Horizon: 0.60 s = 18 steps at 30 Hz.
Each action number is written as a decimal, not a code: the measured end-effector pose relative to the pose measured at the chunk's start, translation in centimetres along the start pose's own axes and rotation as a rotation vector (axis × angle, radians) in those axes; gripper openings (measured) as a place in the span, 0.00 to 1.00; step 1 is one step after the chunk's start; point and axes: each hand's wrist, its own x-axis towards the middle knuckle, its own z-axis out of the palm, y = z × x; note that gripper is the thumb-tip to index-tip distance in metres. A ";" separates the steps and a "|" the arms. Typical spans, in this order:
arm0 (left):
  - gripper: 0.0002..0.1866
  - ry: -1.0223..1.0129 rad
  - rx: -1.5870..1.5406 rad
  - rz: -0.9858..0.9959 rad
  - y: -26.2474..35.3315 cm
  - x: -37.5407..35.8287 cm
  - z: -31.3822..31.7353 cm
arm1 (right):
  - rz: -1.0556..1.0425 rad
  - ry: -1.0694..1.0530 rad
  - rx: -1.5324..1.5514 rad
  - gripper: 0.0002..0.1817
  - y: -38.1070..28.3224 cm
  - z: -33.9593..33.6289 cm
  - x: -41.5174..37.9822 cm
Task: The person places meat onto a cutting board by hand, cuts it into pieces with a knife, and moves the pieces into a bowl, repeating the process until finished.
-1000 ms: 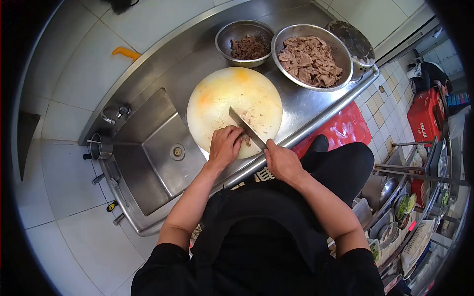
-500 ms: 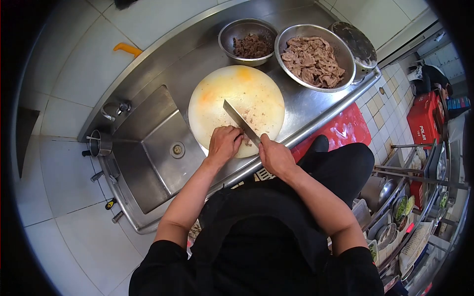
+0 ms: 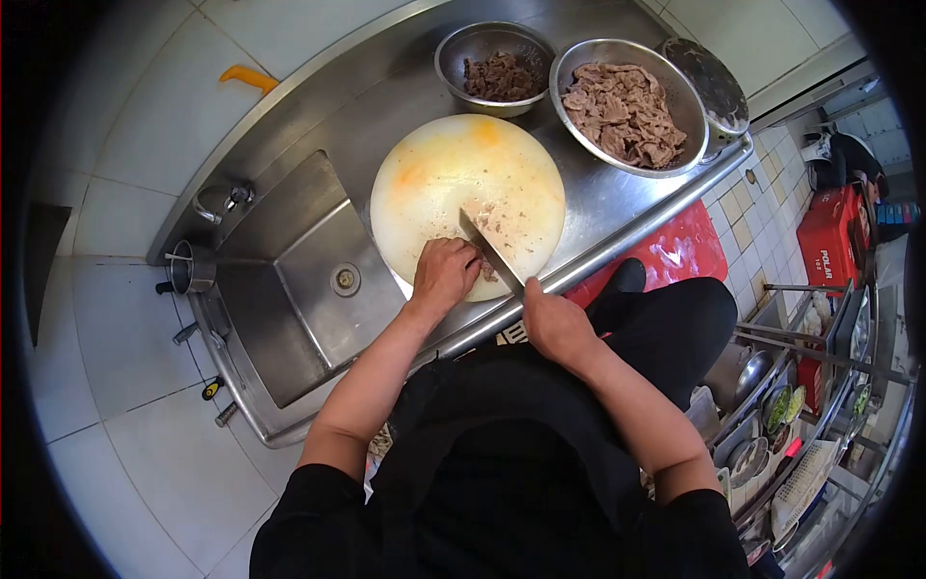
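My right hand (image 3: 558, 323) grips the handle of a long kitchen knife (image 3: 490, 251), its blade slanting up and left over the round cutting board (image 3: 415, 207). On the near part of the board my left hand (image 3: 446, 273) has its fingers curled down on a small piece of cooked meat (image 3: 487, 271), just left of the blade. Small meat scraps dot the board. Behind it stand a metal bowl (image 3: 447, 77) with dark chopped meat (image 3: 500, 77) and a larger metal bowl (image 3: 696, 125) heaped with cooked meat slices (image 3: 622, 111).
A sink (image 3: 289, 318) with a faucet (image 3: 224, 200) lies to the left. An orange handle (image 3: 249, 77) sits by the back rim. At right are a dark round lid (image 3: 709, 82), a red stool (image 3: 680, 246) and a loaded rack (image 3: 801, 338).
The knife and my right hand have shifted right and slightly nearer to me. My left hand stays at the meat. The whole view has tilted a little.
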 end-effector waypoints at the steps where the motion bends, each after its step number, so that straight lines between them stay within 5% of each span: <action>1: 0.07 -0.002 -0.001 -0.007 0.0 0.0 0.0 | 0.012 0.006 -0.005 0.09 0.0 0.0 -0.6; 5: 0.06 -0.009 -0.018 0.004 -0.4 0.0 0.3 | 0.112 -0.146 -0.022 0.12 -0.5 -0.9 -1.6; 13: 0.05 -0.004 -0.055 0.032 0.0 -0.3 -0.2 | 0.055 0.007 0.013 0.09 -0.9 -0.2 3.9; 18: 0.15 0.108 -0.293 -0.088 0.5 -0.6 -1.9 | 0.079 0.027 -0.004 0.09 -1.7 -1.9 2.8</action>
